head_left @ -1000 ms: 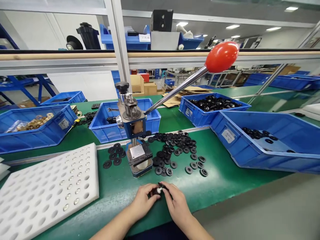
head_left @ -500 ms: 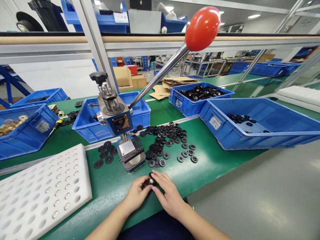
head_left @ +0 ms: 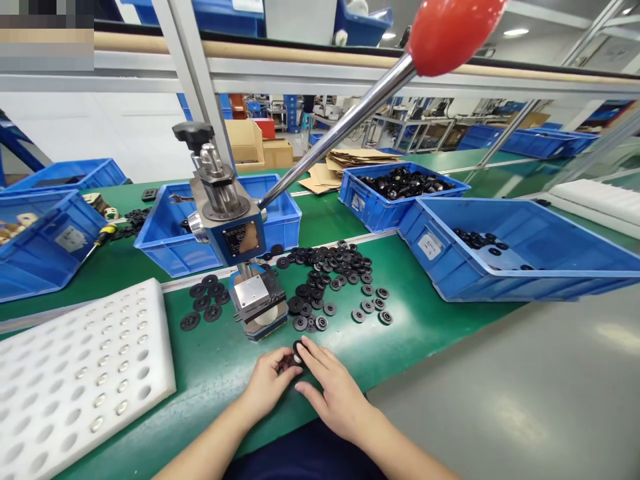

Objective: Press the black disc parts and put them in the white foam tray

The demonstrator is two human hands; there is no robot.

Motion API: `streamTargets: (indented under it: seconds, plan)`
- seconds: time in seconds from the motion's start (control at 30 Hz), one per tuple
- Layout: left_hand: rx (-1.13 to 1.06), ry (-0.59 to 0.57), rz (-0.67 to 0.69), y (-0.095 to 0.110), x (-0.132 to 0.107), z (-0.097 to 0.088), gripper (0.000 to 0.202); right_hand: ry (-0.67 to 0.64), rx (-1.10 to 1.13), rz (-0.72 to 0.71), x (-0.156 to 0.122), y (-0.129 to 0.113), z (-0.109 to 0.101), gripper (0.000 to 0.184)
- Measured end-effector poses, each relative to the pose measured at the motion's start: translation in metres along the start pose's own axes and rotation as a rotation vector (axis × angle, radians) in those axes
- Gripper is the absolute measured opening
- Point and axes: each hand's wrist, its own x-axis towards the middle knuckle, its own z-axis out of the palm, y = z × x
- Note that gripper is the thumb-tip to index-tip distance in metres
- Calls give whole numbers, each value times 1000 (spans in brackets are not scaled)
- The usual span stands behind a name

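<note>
Close to the table's front edge, my left hand (head_left: 270, 380) is closed around a small black wheel-like part (head_left: 299, 348), with a pale piece showing at its lower side. My right hand (head_left: 336, 392) touches this part with its outstretched fingers, and its thumb stands apart from them. Fingers hide much of the part. Just beyond my hands stands a hand press (head_left: 234, 230) with a long lever and a red knob (head_left: 453, 33). Many loose black discs (head_left: 320, 280) lie right of the press base, and a smaller group of flat black discs (head_left: 205, 300) lies to its left.
At left, a white foam tray (head_left: 159, 347) holds small round metal pieces in some holes. Blue bins (head_left: 525, 283) stand behind and right, another bin (head_left: 377, 212) full of black parts. A screwdriver (head_left: 103, 235) leans by the left bin. The table edge runs diagonally at right.
My right thumb has moved away from the black part and the left fingers. Both hands have shifted slightly left in view, while the camera view has tilted slightly.
</note>
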Motion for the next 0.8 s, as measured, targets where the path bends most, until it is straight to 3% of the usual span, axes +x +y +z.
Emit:
streamTargets:
  seconds: [0.27, 0.37, 0.53, 0.67, 0.8]
  plan:
    - [-123, -12, -33, 8, 1, 1, 24, 8, -89, 63, -5, -6, 17, 65]
    - [-181, 2, -52, 4, 2, 0, 28, 125, -53, 48, 0, -2, 13, 57]
    - [-298, 73, -76, -2, 7, -2, 32, 421, -200, 216, 4, 53, -8, 40]
    - [-374, 50, -111, -4, 9, -3, 37, 387, -366, 303, -10, 104, -7, 41]
    - [-360, 22, -131, -2, 9, -5, 40, 361, -293, 198, -20, 111, 3, 32]
